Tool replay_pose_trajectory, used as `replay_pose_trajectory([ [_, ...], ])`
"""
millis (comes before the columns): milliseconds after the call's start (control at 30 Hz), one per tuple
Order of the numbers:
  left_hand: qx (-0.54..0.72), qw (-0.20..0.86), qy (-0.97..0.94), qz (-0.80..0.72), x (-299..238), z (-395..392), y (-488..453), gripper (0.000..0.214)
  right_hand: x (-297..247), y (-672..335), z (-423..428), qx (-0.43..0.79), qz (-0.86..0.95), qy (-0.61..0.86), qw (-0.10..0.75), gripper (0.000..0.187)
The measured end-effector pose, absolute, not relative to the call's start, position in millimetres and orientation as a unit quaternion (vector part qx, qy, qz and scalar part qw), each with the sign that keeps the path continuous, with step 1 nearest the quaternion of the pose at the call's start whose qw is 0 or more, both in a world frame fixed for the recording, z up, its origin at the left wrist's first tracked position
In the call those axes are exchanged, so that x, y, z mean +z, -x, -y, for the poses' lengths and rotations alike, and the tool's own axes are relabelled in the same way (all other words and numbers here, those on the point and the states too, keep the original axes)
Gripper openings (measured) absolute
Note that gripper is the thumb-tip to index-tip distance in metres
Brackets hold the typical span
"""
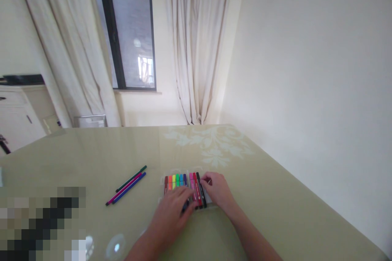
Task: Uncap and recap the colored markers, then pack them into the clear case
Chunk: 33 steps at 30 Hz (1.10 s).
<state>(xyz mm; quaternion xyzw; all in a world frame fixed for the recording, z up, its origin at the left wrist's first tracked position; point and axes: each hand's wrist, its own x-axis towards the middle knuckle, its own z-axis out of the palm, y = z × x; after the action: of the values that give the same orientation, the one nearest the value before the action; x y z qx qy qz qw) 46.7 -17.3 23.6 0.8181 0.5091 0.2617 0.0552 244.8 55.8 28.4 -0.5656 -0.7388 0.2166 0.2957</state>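
Observation:
A clear case of coloured felt pens [180, 181] lies flat on the pale green table [275, 195]. My left hand [173, 212] rests on the lower part of the case, fingers bent and pinching a dark blue pen among the row. My right hand [218, 189] holds the case's right edge, fingers curled over the black and red pens. Three loose pens [127, 190], green, pink and blue, lie side by side on the table to the left of the case.
The table has a white floral print [211, 142] at its far side. Curtains [196, 40] and a dark window [128, 28] stand behind it. A white cabinet [18, 110] is at the far left. A blurred patch covers the lower left corner.

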Motion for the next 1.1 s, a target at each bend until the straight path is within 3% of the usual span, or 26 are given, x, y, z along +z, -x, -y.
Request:
replay_pose_trajectory([
  [133, 0.173, -0.048, -0.657, -0.732, 37, 5, 10, 0.03, 29, -247, -57, 0.209, 0.73, 0.562, 0.328, 0.016],
  [233, 0.076, -0.112, -0.571, -0.81, 36, 4, 46, 0.029, 29, -247, -57, 0.204, 0.728, 0.558, 0.342, 0.014],
  [433, 0.037, -0.057, -0.573, -0.817, 23, 3, 61, 0.029, 29, -247, -56, 0.198, 0.726, 0.56, 0.347, 0.016],
  [1100, 0.068, -0.021, -0.593, -0.802, 22, -4, 56, 0.029, 34, -240, -50, 0.198, 0.723, 0.554, 0.361, 0.016],
])
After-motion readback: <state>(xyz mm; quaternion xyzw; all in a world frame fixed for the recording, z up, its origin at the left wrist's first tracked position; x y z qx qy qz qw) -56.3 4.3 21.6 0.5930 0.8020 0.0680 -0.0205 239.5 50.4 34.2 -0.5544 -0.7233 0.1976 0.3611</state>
